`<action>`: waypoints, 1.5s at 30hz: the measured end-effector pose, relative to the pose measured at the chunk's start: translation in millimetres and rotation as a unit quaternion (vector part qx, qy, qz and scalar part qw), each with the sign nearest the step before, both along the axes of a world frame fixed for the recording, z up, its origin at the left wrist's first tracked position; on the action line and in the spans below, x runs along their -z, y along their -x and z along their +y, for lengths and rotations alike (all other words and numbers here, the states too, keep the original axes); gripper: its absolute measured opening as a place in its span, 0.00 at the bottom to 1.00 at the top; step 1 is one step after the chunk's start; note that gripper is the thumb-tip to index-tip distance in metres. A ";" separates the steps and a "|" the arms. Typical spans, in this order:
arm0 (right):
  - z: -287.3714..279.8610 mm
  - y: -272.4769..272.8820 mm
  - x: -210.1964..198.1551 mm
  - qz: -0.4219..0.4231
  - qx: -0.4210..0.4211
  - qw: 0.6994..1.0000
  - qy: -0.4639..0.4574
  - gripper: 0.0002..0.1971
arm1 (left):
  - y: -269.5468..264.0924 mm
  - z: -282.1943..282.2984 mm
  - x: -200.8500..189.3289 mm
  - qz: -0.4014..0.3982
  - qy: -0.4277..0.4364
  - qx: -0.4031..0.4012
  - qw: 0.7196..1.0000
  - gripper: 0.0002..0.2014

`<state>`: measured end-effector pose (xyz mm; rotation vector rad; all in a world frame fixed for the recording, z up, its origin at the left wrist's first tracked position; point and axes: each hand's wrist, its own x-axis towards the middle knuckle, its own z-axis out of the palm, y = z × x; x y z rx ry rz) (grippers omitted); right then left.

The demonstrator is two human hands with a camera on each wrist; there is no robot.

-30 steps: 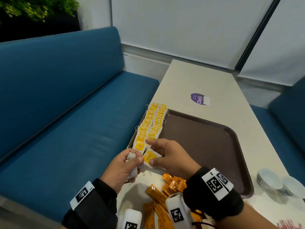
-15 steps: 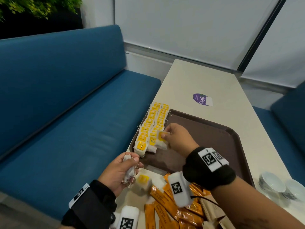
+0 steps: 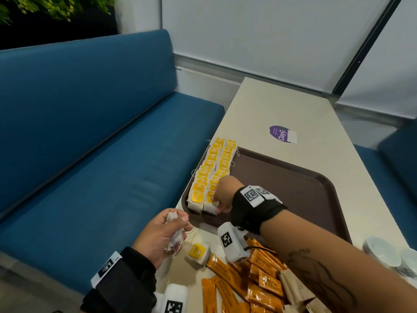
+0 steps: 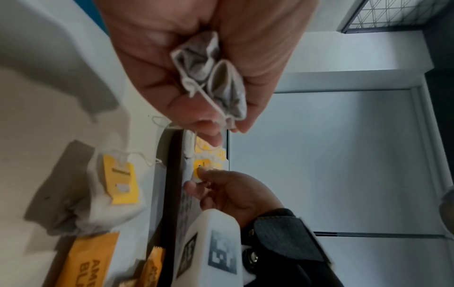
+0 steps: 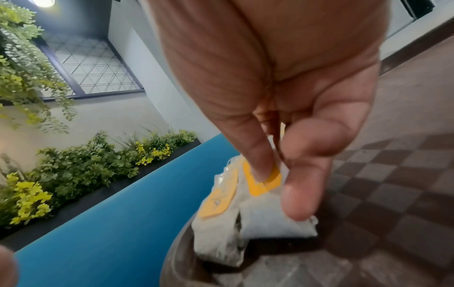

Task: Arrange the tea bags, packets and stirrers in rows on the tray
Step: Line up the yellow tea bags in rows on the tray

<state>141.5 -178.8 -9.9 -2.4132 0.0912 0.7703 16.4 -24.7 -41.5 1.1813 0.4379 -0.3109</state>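
Nearest me I see orange coffee packets [image 3: 228, 273] heaped on the table [image 3: 279, 109] beside one loose tea bag [image 3: 198, 254], and my left hand [image 3: 158, 236] hovers just short of the tray's near corner with its fingers curled round crumpled tea bags [image 4: 211, 77]. Just beyond, my right hand [image 3: 223, 193] reaches over the brown tray [image 3: 304, 188] and pinches the nearest tea bag [image 5: 270, 213] of the right-hand row between forefinger and thumb, the bag sitting on the tray. Past it, two rows of tea bags [image 3: 214, 166] run along the tray's left edge toward the far end.
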 end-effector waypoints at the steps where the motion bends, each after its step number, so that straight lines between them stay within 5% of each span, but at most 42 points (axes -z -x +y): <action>1: -1.1 -1.5 2.1 0.002 0.013 1.000 -0.007 0.12 | 0.2 0.3 0.4 0.002 0.000 -0.001 1.000 0.05; 5: 0.3 2.2 -1.0 -0.021 0.018 0.999 0.027 0.08 | 0.8 -0.6 2.1 0.008 0.008 -0.002 1.000 0.05; 9: -2.2 19.0 -18.8 -0.115 -0.014 0.992 0.046 0.22 | 1.2 -1.9 1.0 0.010 0.016 -0.002 1.000 0.04; 13: 9.3 65.2 -31.3 -0.129 -0.148 0.978 0.071 0.13 | 2.2 -2.2 2.3 0.003 0.032 -0.023 0.999 0.05; 17: 23.6 96.0 -15.2 -0.095 -0.294 0.931 0.194 0.20 | 3.6 -1.6 -0.8 -0.005 0.043 -0.030 0.999 0.06; 23: 29.9 96.7 1.6 -0.086 -0.300 0.929 0.199 0.25 | 8.1 4.2 1.0 -0.007 0.031 -0.028 0.999 0.05; 28: 26.3 92.4 -3.9 -0.105 -0.307 0.929 0.176 0.13 | 9.6 7.7 4.4 -0.006 0.034 -0.039 0.999 0.04; 31: 15.3 86.3 -11.6 -0.098 -0.271 0.951 0.110 0.07 | 9.4 7.9 2.3 -0.009 0.042 -0.044 0.998 0.04; 34: 1.9 82.2 -19.6 -0.103 -0.151 0.983 -0.016 0.05 | 8.0 9.7 1.8 -0.008 0.052 -0.046 0.998 0.04; 38: -10.8 72.5 -30.2 -0.105 0.048 0.972 -0.205 0.08 | 5.9 9.8 2.3 -0.006 0.050 -0.046 0.998 0.02; 45: -12.0 38.2 -24.7 -0.031 0.054 0.995 -0.077 0.08 | 1.4 5.2 4.7 -0.012 0.060 -0.031 0.998 0.05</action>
